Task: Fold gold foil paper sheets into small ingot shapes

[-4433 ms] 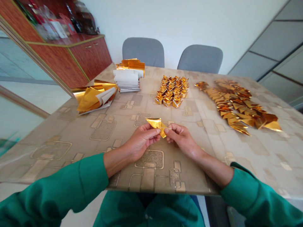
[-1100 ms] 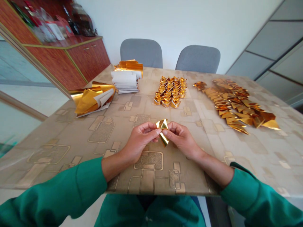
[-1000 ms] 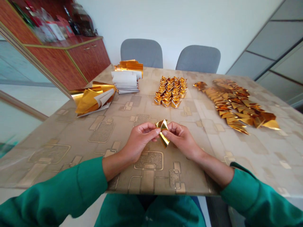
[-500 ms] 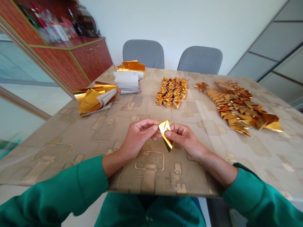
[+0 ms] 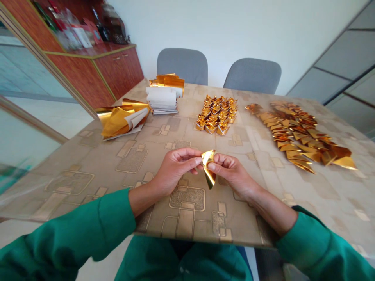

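Note:
Between my hands, above the near part of the table, is a folded piece of gold foil paper (image 5: 209,175) with its pointed end hanging down. My left hand (image 5: 182,168) pinches its left edge between thumb and fingertips. On the other side my right hand (image 5: 230,168) grips it, the thumb pressed on its face and the fingers behind. Beyond them stand rows of small folded gold paper ingots (image 5: 216,115). To the right lie overlapping rows of flat, pointed gold paper pieces (image 5: 295,136).
A patterned cloth covers the table (image 5: 187,199). At the back left are a stack of white-backed paper sheets (image 5: 162,101) and a loose pile of gold sheets (image 5: 121,121). Two grey chairs (image 5: 182,64) stand at the far edge. A wooden cabinet (image 5: 117,72) is on the left.
The foil piece looks slightly turned and bent between my fingers, its face narrower. Both hands keep their grip. The whole view has shifted a little.

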`<state>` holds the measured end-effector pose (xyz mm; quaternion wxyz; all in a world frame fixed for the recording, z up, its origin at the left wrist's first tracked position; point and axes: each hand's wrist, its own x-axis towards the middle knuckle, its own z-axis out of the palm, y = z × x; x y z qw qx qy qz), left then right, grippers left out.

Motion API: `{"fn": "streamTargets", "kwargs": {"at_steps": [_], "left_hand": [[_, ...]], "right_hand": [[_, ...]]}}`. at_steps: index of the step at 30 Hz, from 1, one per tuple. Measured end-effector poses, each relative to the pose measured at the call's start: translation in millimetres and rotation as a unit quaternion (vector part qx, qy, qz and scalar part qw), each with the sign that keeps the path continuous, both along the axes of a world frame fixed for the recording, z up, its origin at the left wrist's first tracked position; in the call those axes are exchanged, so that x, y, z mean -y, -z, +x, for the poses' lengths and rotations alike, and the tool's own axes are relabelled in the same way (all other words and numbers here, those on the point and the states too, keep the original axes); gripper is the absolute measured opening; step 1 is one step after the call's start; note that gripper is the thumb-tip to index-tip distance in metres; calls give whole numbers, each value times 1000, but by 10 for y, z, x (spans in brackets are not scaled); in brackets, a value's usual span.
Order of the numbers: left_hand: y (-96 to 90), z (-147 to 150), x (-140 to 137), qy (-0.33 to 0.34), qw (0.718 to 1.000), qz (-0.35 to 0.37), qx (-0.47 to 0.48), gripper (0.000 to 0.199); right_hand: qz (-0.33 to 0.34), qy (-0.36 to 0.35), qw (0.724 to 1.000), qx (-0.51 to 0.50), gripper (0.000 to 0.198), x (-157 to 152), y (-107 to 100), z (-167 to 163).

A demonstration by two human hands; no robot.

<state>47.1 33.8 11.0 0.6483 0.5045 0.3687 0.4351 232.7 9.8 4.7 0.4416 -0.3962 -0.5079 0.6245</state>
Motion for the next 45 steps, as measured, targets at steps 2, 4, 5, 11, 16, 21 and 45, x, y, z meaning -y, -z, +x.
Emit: {"fn": "streamTargets", "kwargs": {"at_steps": [2,4,5,11,16,21,45], "left_hand": [[8,-1,2,2,1000,-5,10,16],[12,1,4,4,1000,-5,17,16],[12,2,5,4,1000,-4,20,16],[7,18,12,-3,1000,2,22,16],[-12,21,16,-23,1000,12,-1,14],[-42,13,37,-46,996,62,-43,13],[3,26,32,-60,995,47,-56,17]], "right_hand": [[-2,-1,1000,0,25,2,9,3],[-4,-4,1000,3,26,4,12,5],[-5,-5,1000,4,26,6,10,5],[-21,-9,1000,-1,28,16,6,-2],[13,0,1000,29,31,10,17,-6],[47,12,997,63,33,18,21,-13],[62,23,994,89,34,47,8,-14]]}}
